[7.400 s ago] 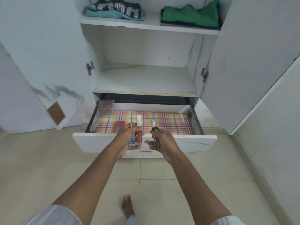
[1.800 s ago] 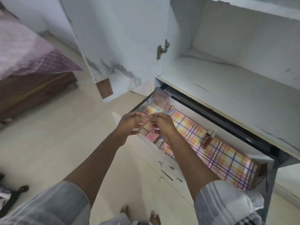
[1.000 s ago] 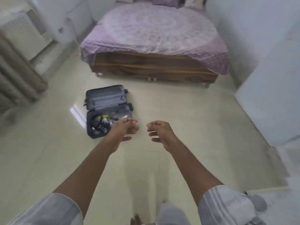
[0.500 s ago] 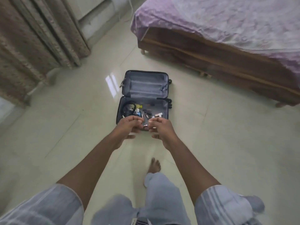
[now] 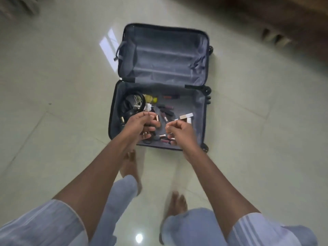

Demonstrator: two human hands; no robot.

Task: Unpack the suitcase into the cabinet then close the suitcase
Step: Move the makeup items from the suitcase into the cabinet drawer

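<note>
Grey lining shows across the open suitcase lying flat on the tiled floor, its lid half bare and the small cosmetics scattered through the middle of the near half, headphones in its left corner. Both hands hover above the near edge, the left hand and right hand each loosely curled and holding nothing I can make out. Best to crouch first, then gather several tubes per hand rather than one. Half a second ago the suitcase lay farther off; the person has stepped right up to it.
</note>
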